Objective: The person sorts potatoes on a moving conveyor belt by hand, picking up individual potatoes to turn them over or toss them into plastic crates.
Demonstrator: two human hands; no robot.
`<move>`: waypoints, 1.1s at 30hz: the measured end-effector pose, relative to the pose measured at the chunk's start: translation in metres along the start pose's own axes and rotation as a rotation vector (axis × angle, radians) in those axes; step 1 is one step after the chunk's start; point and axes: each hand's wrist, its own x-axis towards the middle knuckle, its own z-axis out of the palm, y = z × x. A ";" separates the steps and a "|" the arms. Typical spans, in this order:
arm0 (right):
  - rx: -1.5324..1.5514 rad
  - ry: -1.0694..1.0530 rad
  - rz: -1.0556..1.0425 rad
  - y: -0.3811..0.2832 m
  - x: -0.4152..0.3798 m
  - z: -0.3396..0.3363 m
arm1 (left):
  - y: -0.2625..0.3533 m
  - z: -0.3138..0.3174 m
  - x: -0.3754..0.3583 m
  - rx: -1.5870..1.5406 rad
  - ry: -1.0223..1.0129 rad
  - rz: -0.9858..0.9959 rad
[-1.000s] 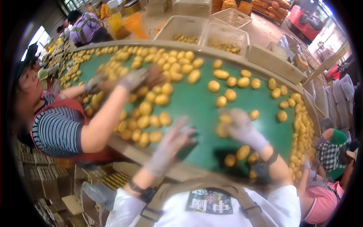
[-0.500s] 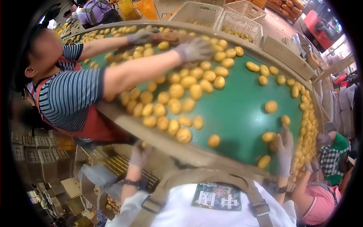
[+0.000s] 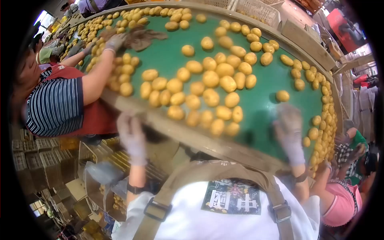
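Observation:
My left hand (image 3: 132,138), in a pale glove, is raised beside the near wooden rim (image 3: 180,134) of a green sorting table. Its fingers are apart, and I see nothing in them. Over the green surface (image 3: 260,116), my gloved right hand (image 3: 290,132) is smeared by motion, fingers spread and empty. Just beyond its fingertips lies a single potato (image 3: 282,96). Between my hands spreads a loose group of yellow potatoes (image 3: 211,79). A dense row of potatoes (image 3: 326,128) lines the curved right side.
To the left, a co-worker in a striped shirt (image 3: 56,106) has a gloved hand (image 3: 115,42) at a brown cloth (image 3: 144,38). Plastic crates (image 3: 258,14) stand behind the far rim. A person in pink (image 3: 340,202) is at the right; stacked crates (image 3: 42,164) are lower left.
My left hand has risen to the rim; a small yellow thing at its fingers no longer shows. My right hand has shifted left. The co-worker's arms and cloth moved left; potatoes shifted rightward.

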 end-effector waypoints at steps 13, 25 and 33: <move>0.018 -0.434 -0.445 -0.109 0.064 0.008 | 0.026 0.069 0.044 0.544 -0.690 0.685; 0.321 -0.720 0.025 -0.062 0.063 0.026 | 0.089 0.184 0.014 0.184 -0.974 1.009; 0.347 0.032 0.224 -0.019 0.039 -0.088 | 0.113 0.210 0.028 0.254 -1.212 1.216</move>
